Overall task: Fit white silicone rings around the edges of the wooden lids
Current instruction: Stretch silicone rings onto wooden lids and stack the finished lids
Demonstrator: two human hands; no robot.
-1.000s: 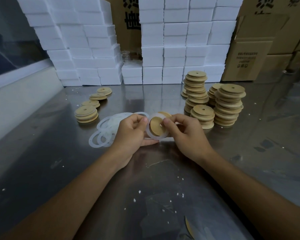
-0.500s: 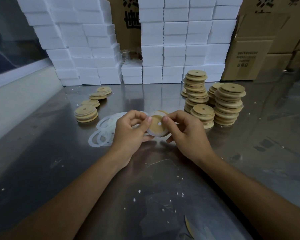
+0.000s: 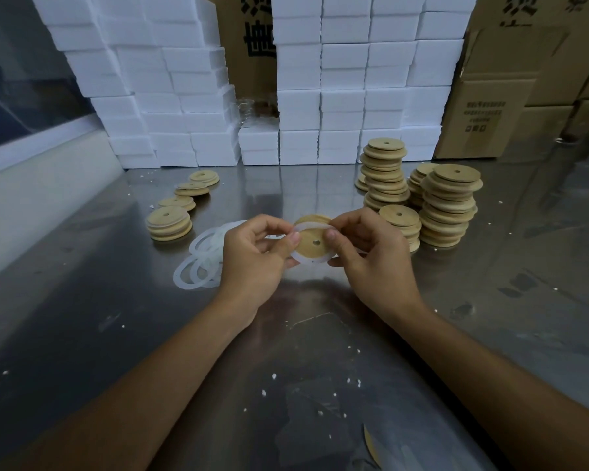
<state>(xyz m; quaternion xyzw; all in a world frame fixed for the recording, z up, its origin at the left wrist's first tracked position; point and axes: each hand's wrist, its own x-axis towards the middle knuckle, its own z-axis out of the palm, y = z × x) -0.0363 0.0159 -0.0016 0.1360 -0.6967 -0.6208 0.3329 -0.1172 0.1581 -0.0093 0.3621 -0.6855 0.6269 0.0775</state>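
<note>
Wooden lid [image 3: 315, 244] sits between my two hands above the steel table [image 3: 82, 300], its flat face with the small centre hole turned toward me. From the head view, my left hand [image 3: 252, 263] pinches its left edge, thumb tip on the white silicone ring [image 3: 298, 258]; my right hand [image 3: 374, 263] pinches the right edge, thumb on the lid's face. A second ago the ring hung loosely round a lid tilted away; now the lid faces me squarely and the ring hugs its lower and left rim, while at the top it arches slightly clear of the wood. Loose rings [image 3: 201, 263] lie on the table just left of my left hand. Finished-looking lids [image 3: 169, 222] sit in low piles further left; tall stacks of lids [image 3: 449, 205] stand behind my right hand. White foam blocks [image 3: 337, 96] and cardboard boxes [image 3: 490, 110] line the back
</note>
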